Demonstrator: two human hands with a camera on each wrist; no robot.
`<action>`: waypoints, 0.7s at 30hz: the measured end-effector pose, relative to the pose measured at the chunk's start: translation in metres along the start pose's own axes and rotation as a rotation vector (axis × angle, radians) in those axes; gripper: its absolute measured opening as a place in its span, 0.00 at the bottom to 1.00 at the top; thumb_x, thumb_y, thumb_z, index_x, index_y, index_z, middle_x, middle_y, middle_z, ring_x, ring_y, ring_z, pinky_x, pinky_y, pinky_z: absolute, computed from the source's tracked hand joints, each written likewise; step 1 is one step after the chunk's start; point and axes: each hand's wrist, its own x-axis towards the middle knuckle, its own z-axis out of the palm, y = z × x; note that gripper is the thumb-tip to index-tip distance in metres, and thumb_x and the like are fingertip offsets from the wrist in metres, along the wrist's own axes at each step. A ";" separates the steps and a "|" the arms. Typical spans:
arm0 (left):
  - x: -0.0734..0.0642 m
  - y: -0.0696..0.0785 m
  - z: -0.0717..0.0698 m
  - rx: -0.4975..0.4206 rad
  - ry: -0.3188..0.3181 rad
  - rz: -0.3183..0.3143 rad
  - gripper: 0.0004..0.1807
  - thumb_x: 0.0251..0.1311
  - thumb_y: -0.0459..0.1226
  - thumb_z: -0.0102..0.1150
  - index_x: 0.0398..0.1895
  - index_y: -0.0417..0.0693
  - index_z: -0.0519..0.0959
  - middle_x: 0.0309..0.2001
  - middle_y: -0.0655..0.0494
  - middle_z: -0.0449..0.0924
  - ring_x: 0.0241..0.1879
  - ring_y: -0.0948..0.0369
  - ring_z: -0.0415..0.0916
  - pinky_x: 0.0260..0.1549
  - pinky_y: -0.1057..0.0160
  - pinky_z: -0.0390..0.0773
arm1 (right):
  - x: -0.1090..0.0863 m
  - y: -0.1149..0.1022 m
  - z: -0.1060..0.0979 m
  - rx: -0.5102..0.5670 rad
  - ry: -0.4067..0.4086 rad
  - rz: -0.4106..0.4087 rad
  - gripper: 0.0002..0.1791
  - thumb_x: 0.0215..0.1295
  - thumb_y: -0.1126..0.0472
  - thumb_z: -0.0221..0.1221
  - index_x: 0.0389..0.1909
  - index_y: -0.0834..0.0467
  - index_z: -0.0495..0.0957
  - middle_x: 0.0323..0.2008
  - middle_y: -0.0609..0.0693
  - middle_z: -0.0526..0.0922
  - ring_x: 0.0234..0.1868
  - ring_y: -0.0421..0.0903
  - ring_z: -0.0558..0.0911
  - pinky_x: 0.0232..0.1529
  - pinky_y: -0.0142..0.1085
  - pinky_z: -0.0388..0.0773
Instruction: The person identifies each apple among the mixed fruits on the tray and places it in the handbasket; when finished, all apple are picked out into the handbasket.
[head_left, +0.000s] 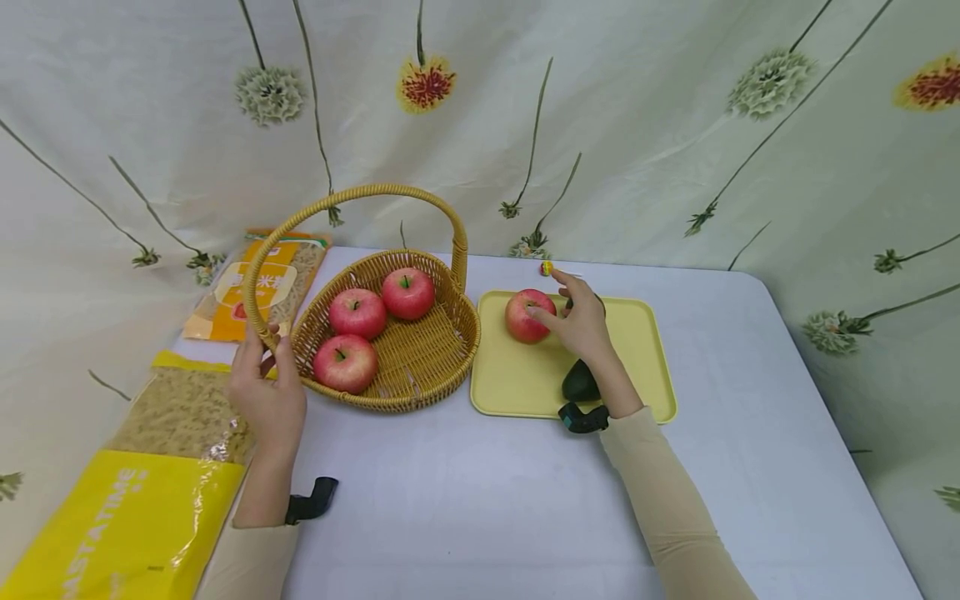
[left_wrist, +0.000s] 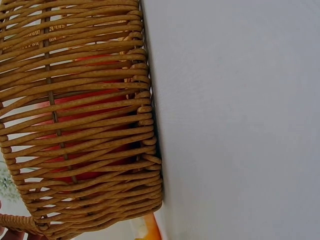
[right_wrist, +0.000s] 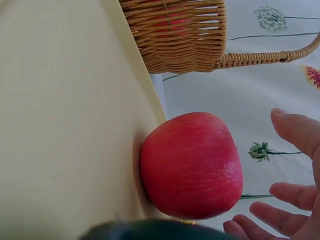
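My left hand (head_left: pixel 270 392) grips the foot of the handle of a wicker basket (head_left: pixel 408 358) at its left side. In that basket lie three red apples (head_left: pixel 345 364). Another red apple (right_wrist: pixel 192 165) sits on a pale yellow tray (head_left: pixel 517 396). Over the tray my right hand (head_left: pixel 577 321) spreads its thumb and fingers beside this apple; a gap shows between them in the right wrist view. A dark green avocado (head_left: pixel 579 383) lies partly under the right wrist, and another dark thing is mostly hidden behind the hand.
Left of the basket are an orange packet (head_left: pixel 262 287) and a large yellow bag (head_left: pixel 142 500). A small yellow-red lollipop (head_left: pixel 546 267) lies behind the tray. A flowered cloth (head_left: pixel 637 125) hangs behind the white table (head_left: pixel 450 500).
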 end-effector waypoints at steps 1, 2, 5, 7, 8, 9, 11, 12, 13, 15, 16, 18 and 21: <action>0.000 0.000 0.000 0.002 -0.001 -0.001 0.21 0.69 0.41 0.54 0.65 0.49 0.75 0.50 0.45 0.83 0.51 0.55 0.79 0.48 0.79 0.77 | 0.000 0.000 0.000 -0.004 -0.002 0.000 0.42 0.58 0.51 0.69 0.71 0.58 0.64 0.68 0.58 0.67 0.64 0.57 0.72 0.54 0.50 0.79; 0.000 0.000 0.000 0.003 -0.001 -0.002 0.22 0.69 0.41 0.54 0.65 0.49 0.75 0.50 0.45 0.83 0.51 0.54 0.79 0.48 0.79 0.77 | 0.000 0.001 0.000 -0.007 -0.003 -0.003 0.42 0.58 0.51 0.69 0.71 0.59 0.64 0.68 0.58 0.67 0.63 0.57 0.72 0.55 0.50 0.79; 0.001 0.000 0.000 0.007 -0.003 -0.006 0.21 0.69 0.41 0.54 0.64 0.48 0.75 0.50 0.45 0.82 0.51 0.53 0.79 0.48 0.80 0.77 | 0.000 0.002 0.001 -0.012 -0.011 -0.004 0.42 0.58 0.51 0.69 0.71 0.60 0.63 0.69 0.58 0.67 0.63 0.57 0.72 0.55 0.50 0.79; 0.000 0.000 0.001 0.012 -0.004 -0.008 0.21 0.69 0.42 0.54 0.64 0.48 0.75 0.50 0.44 0.82 0.51 0.53 0.79 0.47 0.80 0.77 | 0.001 0.003 0.002 -0.013 -0.018 -0.001 0.42 0.58 0.51 0.68 0.71 0.61 0.63 0.69 0.58 0.67 0.63 0.57 0.71 0.55 0.50 0.79; 0.000 0.000 0.001 0.010 -0.005 -0.008 0.21 0.69 0.42 0.54 0.64 0.48 0.75 0.50 0.44 0.82 0.51 0.53 0.79 0.48 0.80 0.77 | 0.001 0.004 0.002 -0.014 -0.022 0.002 0.42 0.59 0.51 0.68 0.71 0.61 0.63 0.69 0.58 0.67 0.64 0.57 0.71 0.56 0.50 0.79; 0.000 0.000 0.000 0.010 -0.005 -0.008 0.21 0.69 0.42 0.54 0.64 0.48 0.75 0.50 0.44 0.82 0.51 0.53 0.79 0.47 0.80 0.77 | 0.001 0.004 0.002 -0.013 -0.026 0.004 0.42 0.59 0.51 0.68 0.71 0.61 0.63 0.69 0.58 0.66 0.64 0.57 0.71 0.56 0.50 0.79; 0.000 0.000 0.000 0.008 -0.002 -0.003 0.22 0.69 0.41 0.54 0.64 0.48 0.75 0.50 0.43 0.82 0.51 0.53 0.79 0.47 0.80 0.77 | 0.001 0.004 0.003 -0.013 -0.033 0.013 0.42 0.59 0.51 0.68 0.71 0.60 0.63 0.70 0.58 0.66 0.64 0.57 0.70 0.57 0.50 0.79; 0.000 0.000 0.000 0.008 -0.001 -0.002 0.21 0.69 0.41 0.54 0.64 0.48 0.75 0.50 0.44 0.82 0.51 0.54 0.79 0.47 0.80 0.77 | 0.001 0.004 0.003 -0.014 -0.034 0.016 0.42 0.59 0.51 0.68 0.71 0.60 0.63 0.70 0.58 0.66 0.64 0.57 0.70 0.57 0.50 0.79; 0.000 0.000 0.000 0.007 0.001 0.001 0.21 0.69 0.41 0.54 0.64 0.48 0.75 0.50 0.44 0.82 0.51 0.54 0.79 0.47 0.80 0.77 | 0.001 0.003 0.003 -0.015 -0.037 0.019 0.42 0.59 0.51 0.68 0.71 0.59 0.63 0.70 0.58 0.66 0.64 0.57 0.70 0.57 0.50 0.79; 0.000 -0.001 0.000 0.005 0.000 0.006 0.22 0.69 0.40 0.54 0.65 0.48 0.75 0.50 0.44 0.83 0.51 0.56 0.79 0.47 0.81 0.76 | 0.000 0.003 0.003 -0.023 -0.041 0.023 0.42 0.58 0.51 0.68 0.71 0.60 0.63 0.70 0.58 0.65 0.64 0.58 0.70 0.55 0.50 0.79; 0.000 -0.001 0.000 0.004 0.000 0.008 0.22 0.69 0.40 0.54 0.64 0.48 0.75 0.50 0.44 0.83 0.51 0.56 0.79 0.47 0.81 0.76 | 0.000 0.003 0.003 -0.028 -0.042 0.025 0.42 0.58 0.51 0.68 0.71 0.60 0.63 0.70 0.58 0.66 0.64 0.58 0.71 0.54 0.50 0.79; 0.000 -0.001 0.000 0.003 -0.001 0.009 0.21 0.69 0.40 0.54 0.64 0.48 0.75 0.50 0.43 0.83 0.51 0.56 0.79 0.47 0.81 0.76 | 0.000 0.002 0.004 -0.040 -0.047 0.025 0.43 0.58 0.51 0.69 0.71 0.60 0.63 0.69 0.59 0.66 0.64 0.58 0.71 0.53 0.50 0.79; 0.000 -0.001 0.000 0.000 -0.002 0.010 0.21 0.69 0.40 0.54 0.64 0.49 0.75 0.50 0.43 0.82 0.51 0.55 0.79 0.47 0.80 0.76 | 0.000 0.003 0.004 -0.054 -0.056 0.024 0.43 0.58 0.52 0.69 0.71 0.61 0.62 0.69 0.59 0.66 0.64 0.58 0.71 0.53 0.50 0.80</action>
